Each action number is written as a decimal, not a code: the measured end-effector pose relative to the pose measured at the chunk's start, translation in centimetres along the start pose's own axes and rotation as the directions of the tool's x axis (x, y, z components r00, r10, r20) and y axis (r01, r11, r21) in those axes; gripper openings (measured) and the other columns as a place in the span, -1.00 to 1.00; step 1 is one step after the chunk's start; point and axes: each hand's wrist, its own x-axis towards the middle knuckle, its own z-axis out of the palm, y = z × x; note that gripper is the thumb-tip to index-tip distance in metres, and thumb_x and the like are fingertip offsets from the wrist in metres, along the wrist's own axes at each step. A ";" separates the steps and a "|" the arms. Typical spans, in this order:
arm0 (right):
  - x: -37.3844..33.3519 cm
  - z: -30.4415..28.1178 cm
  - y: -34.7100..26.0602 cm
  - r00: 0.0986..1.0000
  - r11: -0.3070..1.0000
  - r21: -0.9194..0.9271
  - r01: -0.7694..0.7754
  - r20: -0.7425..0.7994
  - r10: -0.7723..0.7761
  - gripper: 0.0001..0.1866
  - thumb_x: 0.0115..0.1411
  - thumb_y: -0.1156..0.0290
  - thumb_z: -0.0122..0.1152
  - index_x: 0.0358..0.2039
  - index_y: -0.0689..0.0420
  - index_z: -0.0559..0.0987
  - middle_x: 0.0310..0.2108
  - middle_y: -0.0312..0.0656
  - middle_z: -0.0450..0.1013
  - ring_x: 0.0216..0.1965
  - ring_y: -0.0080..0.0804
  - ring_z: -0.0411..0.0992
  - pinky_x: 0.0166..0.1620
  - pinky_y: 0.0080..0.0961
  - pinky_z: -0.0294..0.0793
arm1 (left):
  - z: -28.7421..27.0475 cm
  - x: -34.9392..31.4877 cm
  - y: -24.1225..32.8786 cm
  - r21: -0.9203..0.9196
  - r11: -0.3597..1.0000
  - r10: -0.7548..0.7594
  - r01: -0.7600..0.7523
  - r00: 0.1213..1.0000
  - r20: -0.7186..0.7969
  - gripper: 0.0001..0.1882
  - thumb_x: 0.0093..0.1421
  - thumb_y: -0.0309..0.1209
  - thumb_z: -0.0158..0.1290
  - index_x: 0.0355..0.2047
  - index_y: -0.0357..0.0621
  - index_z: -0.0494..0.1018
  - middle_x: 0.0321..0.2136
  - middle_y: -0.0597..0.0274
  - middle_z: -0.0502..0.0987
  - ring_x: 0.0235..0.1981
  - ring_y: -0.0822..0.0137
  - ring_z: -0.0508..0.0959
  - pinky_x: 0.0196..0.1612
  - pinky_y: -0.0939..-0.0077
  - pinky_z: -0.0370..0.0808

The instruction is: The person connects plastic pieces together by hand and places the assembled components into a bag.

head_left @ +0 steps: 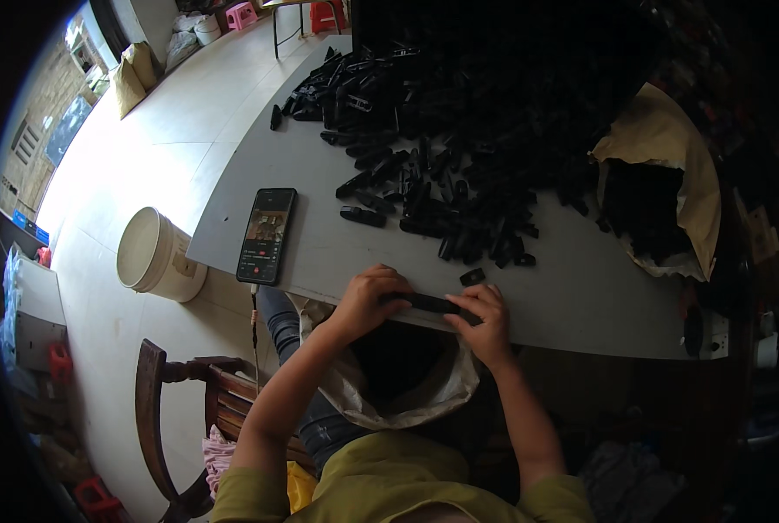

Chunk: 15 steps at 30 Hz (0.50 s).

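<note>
Between my two hands, at the table's near edge, is a long, narrow black plastic piece (pixel 431 302). Its left end is gripped by my left hand (pixel 370 301), fingers curled round it. My right hand (pixel 485 321) pinches the other end with thumb and fingers. Just above the right fingers, a short black part (pixel 472 276) lies on the table. Farther off spreads a large heap of similar black plastic pieces (pixel 407 183), too dark to make out singly at the back. Below my hands an open pale sack (pixel 459 392) sits at my lap; its inside is dark.
A phone (pixel 266 237) with a lit screen lies at the grey table's (pixel 224 205) left edge, a cord hanging from it. A torn brown paper sack (pixel 660 131) of black pieces stands at right. Left are a white bucket (pixel 159 257) and a wooden chair (pixel 154 410).
</note>
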 end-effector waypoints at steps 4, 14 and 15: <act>0.9 0.5 -0.4 0.999 0.997 -0.082 0.015 0.048 -0.011 -0.63 -0.27 0.52 0.45 -0.33 0.12 0.65 -0.42 -0.30 0.44 -0.32 -0.35 0.36 -0.23 -0.44 0.40 | 0.0 0.1 0.2 0.007 1.000 0.012 -0.012 1.000 -0.016 -0.75 -0.18 -0.56 0.25 -0.40 -0.22 0.55 -0.39 0.14 0.56 -0.28 0.14 0.51 -0.17 0.34 0.46; 0.7 2.3 -1.1 0.989 0.980 -0.151 0.127 0.088 -0.115 -0.69 -0.17 0.42 0.43 -0.33 0.14 0.63 -0.36 -0.27 0.39 -0.33 -0.29 0.35 -0.25 -0.37 0.36 | 0.1 -0.5 0.8 0.064 0.998 0.032 -0.029 0.999 -0.037 -0.77 -0.14 -0.51 0.23 -0.39 -0.21 0.53 -0.36 0.15 0.55 -0.26 0.10 0.51 -0.16 0.32 0.45; 0.8 2.1 -1.1 0.984 0.976 -0.166 0.142 0.134 -0.120 -0.69 -0.14 0.42 0.41 -0.30 0.15 0.62 -0.30 -0.25 0.39 -0.31 -0.27 0.35 -0.23 -0.37 0.37 | -0.2 -0.4 1.0 0.070 0.995 0.062 -0.065 0.997 0.033 -0.77 -0.10 -0.48 0.21 -0.37 -0.21 0.52 -0.34 0.14 0.54 -0.24 0.09 0.50 -0.14 0.32 0.44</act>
